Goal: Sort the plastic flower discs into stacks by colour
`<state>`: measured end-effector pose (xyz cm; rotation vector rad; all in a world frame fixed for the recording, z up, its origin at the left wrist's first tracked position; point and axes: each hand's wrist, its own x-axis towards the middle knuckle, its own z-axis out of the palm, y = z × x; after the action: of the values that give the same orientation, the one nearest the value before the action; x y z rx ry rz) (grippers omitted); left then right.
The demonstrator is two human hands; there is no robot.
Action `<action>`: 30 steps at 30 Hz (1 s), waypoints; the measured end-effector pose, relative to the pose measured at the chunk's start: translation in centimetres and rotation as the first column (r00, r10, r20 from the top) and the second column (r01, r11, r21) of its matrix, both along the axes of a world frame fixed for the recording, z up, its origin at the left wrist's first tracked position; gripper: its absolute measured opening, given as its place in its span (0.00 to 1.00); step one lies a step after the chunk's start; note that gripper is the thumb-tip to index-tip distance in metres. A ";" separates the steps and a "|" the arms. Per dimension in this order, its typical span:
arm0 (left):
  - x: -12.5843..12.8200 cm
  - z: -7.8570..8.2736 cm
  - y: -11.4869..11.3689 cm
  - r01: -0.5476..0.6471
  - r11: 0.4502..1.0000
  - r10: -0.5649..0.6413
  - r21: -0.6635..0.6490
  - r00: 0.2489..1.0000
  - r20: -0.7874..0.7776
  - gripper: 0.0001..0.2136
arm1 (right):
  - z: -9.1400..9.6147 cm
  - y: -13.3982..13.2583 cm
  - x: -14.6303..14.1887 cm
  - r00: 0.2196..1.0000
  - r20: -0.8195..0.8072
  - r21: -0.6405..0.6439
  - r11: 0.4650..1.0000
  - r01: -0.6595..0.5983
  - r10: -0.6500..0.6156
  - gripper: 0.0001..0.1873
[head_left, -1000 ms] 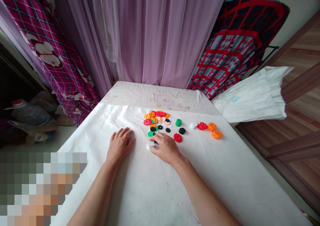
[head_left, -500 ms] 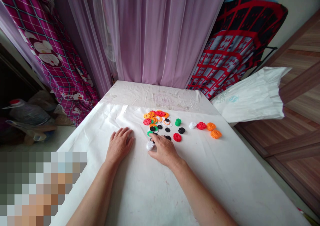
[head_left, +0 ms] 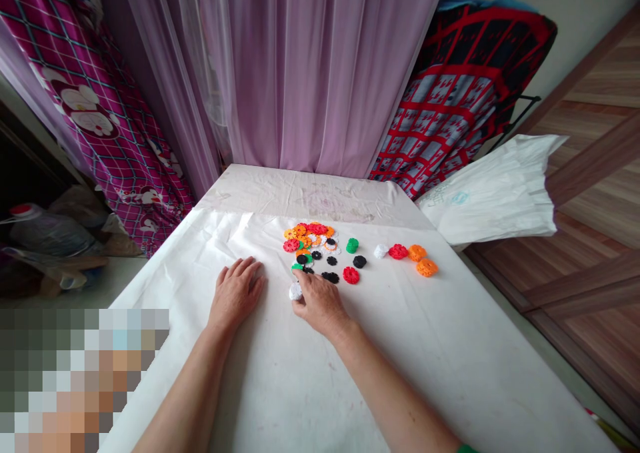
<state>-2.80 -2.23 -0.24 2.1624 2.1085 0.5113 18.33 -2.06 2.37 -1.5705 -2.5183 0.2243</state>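
Observation:
My left hand [head_left: 237, 289] rests palm down on the white cloth, its fingers stretched out and holding nothing. To its right, my right hand [head_left: 320, 299] has thumb and index finger around a small stack of white notched discs [head_left: 295, 291] standing on the cloth. Just beyond those fingertips lies a loose heap of discs, with red discs [head_left: 317, 229], orange discs [head_left: 291, 234] and a black disc [head_left: 332, 261] among them. Part of a black disc pile [head_left: 330, 277] shows beside the right knuckles. A red stack [head_left: 351, 275] sits a little further right.
More stacks stand to the right: green [head_left: 353, 245], black [head_left: 359, 261], white [head_left: 381, 251], red [head_left: 399, 251] and two orange ones [head_left: 427, 267]. A white bag [head_left: 495, 193] hangs at the table's right edge. Purple curtains [head_left: 320, 73] hang behind the table [head_left: 280, 379].
The whole view has shifted slightly, moving everything a little to the left. Both hands and the white stack keep nearly the same places on the table.

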 end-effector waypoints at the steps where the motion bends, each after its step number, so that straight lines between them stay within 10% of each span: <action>1: 0.0 0.0 0.0 -0.001 1.000 0.001 0.001 1.000 0.000 0.20 | -0.1 0.0 0.0 1.000 -0.006 0.011 1.000 -0.009 0.009 0.26; 20: 0.0 -0.4 0.1 -0.006 1.000 0.006 0.029 1.000 0.005 0.20 | 0.7 1.0 0.4 0.992 0.035 -0.036 0.993 -0.116 0.118 0.26; 30: 0.0 -0.1 0.1 -0.004 1.000 0.004 -0.023 1.000 -0.001 0.22 | 0.8 0.2 2.6 0.977 -0.211 -0.041 0.998 0.037 -0.045 0.30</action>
<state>-2.84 -2.15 -0.31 2.1469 2.1096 0.4836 20.92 -1.88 3.13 -1.5211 -2.3300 0.4115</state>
